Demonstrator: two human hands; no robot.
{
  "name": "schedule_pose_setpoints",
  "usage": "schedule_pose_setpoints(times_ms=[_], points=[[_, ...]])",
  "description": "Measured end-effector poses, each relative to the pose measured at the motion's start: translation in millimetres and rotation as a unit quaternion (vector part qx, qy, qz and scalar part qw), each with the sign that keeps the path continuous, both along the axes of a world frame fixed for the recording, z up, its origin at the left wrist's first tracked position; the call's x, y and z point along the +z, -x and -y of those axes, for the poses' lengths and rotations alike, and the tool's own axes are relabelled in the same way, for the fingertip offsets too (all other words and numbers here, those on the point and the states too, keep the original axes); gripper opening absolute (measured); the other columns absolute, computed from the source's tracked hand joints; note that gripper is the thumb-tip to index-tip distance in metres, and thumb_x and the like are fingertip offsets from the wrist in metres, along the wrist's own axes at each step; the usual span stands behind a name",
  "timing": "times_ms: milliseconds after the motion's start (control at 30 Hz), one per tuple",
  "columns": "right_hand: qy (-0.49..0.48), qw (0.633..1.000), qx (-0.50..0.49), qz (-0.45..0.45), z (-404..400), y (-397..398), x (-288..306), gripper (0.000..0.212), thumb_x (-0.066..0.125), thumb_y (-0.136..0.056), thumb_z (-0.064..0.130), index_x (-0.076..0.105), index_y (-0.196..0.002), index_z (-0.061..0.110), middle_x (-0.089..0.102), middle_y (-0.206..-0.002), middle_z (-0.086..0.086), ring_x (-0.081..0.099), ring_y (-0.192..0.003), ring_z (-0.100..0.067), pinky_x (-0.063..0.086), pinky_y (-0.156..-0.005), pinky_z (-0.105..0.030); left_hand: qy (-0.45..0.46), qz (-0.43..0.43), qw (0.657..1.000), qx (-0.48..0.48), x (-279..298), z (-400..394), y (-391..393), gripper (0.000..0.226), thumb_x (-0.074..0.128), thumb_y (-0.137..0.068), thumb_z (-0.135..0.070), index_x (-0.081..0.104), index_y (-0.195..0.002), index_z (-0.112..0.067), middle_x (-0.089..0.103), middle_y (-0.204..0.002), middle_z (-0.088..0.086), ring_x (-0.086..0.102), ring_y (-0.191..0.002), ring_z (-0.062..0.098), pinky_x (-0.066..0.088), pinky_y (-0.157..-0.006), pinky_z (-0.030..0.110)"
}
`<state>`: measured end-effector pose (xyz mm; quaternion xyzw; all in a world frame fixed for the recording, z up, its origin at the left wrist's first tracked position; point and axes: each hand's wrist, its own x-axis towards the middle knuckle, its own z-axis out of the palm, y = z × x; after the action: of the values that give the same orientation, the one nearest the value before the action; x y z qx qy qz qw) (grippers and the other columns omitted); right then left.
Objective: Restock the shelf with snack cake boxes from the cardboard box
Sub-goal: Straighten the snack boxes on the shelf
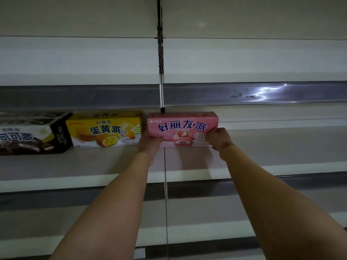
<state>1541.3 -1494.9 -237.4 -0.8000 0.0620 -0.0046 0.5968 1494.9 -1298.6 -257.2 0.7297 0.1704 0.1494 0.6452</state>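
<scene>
A pink strawberry snack cake box (pixel 183 126) stands upright on the white shelf (pixel 93 166), its front facing me. My left hand (pixel 149 142) grips its lower left corner and my right hand (pixel 219 138) grips its right end. To its left stands a yellow egg-yolk cake box (pixel 105 129), a narrow gap apart. Further left is a black cocoa cake box (pixel 32 136), cut off by the frame edge. The cardboard box is not in view.
A metal upright (pixel 161 53) runs down the back wall behind the pink box. Another shelf edge (pixel 244 94) sits just above the boxes. The shelf to the right of the pink box (pixel 281 143) is bare. Lower shelves (pixel 75 212) lie below my arms.
</scene>
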Motion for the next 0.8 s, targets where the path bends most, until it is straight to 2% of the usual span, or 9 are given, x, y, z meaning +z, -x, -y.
schedule_pose_setpoints(times_ms=[67, 133, 267, 333, 400, 433, 533, 667, 800], points=[[-0.034, 0.999, 0.016, 0.001, -2, -1, 2, 0.017, 0.052, -0.085, 0.002, 0.056, -0.102, 0.004, 0.059, -0.089, -0.009, 0.051, -0.072, -0.017, 0.037, -0.056, -0.023, 0.021, 0.009, 1.000, -0.005, 1, -2, -4, 0.044, 0.060, -0.088, -0.011, 0.052, -0.130, -0.020, 0.059, -0.126, 0.005, 0.050, -0.120, 0.026, 0.038, -0.107, 0.047], [-0.064, 0.997, 0.033, -0.001, -5, -6, 1, 0.014, 0.051, -0.083, -0.001, 0.057, -0.090, 0.009, 0.058, -0.084, -0.007, 0.046, -0.063, -0.014, 0.033, -0.053, -0.022, 0.048, 0.024, 0.999, -0.010, 3, -1, -9, 0.045, 0.060, -0.088, -0.007, 0.050, -0.131, -0.016, 0.059, -0.123, 0.005, 0.051, -0.118, 0.025, 0.039, -0.106, 0.043], [-0.096, 0.995, 0.021, 0.015, -7, -16, -5, 0.027, 0.058, -0.085, 0.012, 0.055, -0.112, 0.012, 0.061, -0.107, -0.011, 0.049, -0.072, -0.016, 0.034, -0.055, -0.022, 0.059, 0.053, 0.996, -0.028, 6, 3, -13, 0.045, 0.060, -0.088, -0.001, 0.048, -0.129, -0.014, 0.055, -0.114, 0.001, 0.048, -0.107, 0.016, 0.039, -0.093, 0.032], [-0.114, 0.993, 0.030, 0.011, -8, -16, -5, 0.032, 0.058, -0.087, 0.010, 0.052, -0.119, 0.010, 0.061, -0.113, -0.013, 0.051, -0.072, -0.013, 0.034, -0.055, -0.021, 0.057, 0.050, 0.996, -0.045, 6, 1, -12, 0.047, 0.059, -0.089, -0.002, 0.046, -0.132, -0.015, 0.053, -0.114, -0.001, 0.046, -0.108, 0.015, 0.037, -0.093, 0.032], [-0.124, 0.992, 0.032, 0.000, -7, -17, -6, 0.039, 0.057, -0.089, 0.007, 0.044, -0.126, 0.009, 0.057, -0.119, -0.014, 0.053, -0.084, -0.017, 0.037, -0.062, -0.023, 0.056, 0.043, 0.995, -0.065, 5, -1, -12, 0.045, 0.058, -0.090, -0.003, 0.045, -0.132, -0.017, 0.052, -0.115, -0.003, 0.044, -0.109, 0.013, 0.035, -0.093, 0.032], [-0.123, 0.992, 0.030, -0.006, -6, -16, -6, 0.047, 0.057, -0.090, 0.007, 0.039, -0.134, 0.009, 0.054, -0.123, -0.014, 0.053, -0.096, -0.021, 0.039, -0.070, -0.026, 0.055, 0.040, 0.995, -0.068, 4, -2, -11, 0.044, 0.057, -0.091, -0.004, 0.046, -0.132, -0.017, 0.052, -0.116, -0.002, 0.044, -0.109, 0.013, 0.035, -0.093, 0.032], [-0.087, 0.996, 0.016, -0.016, -6, -8, -4, 0.061, 0.058, -0.092, 0.009, 0.027, -0.144, 0.003, 0.046, -0.139, -0.016, 0.046, -0.123, -0.030, 0.035, -0.088, -0.031, 0.032, 0.026, 0.998, -0.050, 2, -4, -8, 0.043, 0.054, -0.091, -0.001, 0.047, -0.132, -0.015, 0.055, -0.125, 0.004, 0.045, -0.112, 0.016, 0.034, -0.093, 0.031], [-0.019, 1.000, 0.008, -0.023, -1, 10, 4, 0.061, 0.060, -0.092, 0.012, 0.030, -0.144, 0.000, 0.041, -0.145, -0.018, 0.041, -0.131, -0.033, 0.035, -0.095, -0.032, -0.025, -0.021, 0.999, -0.014, 4, -2, 0, 0.047, 0.057, -0.091, -0.010, 0.046, -0.136, -0.016, 0.052, -0.137, 0.005, 0.045, -0.126, 0.026, 0.036, -0.094, 0.031], [0.074, 0.996, 0.017, -0.037, 15, 36, 16, 0.063, 0.060, -0.093, 0.019, 0.031, -0.148, 0.008, 0.039, -0.148, -0.014, 0.043, -0.131, -0.032, 0.036, -0.105, -0.036, -0.124, -0.093, 0.988, -0.001, 15, 9, 22, 0.049, 0.055, -0.095, -0.025, 0.040, -0.141, -0.016, 0.043, -0.146, 0.007, 0.044, -0.130, 0.027, 0.037, -0.095, 0.030]])
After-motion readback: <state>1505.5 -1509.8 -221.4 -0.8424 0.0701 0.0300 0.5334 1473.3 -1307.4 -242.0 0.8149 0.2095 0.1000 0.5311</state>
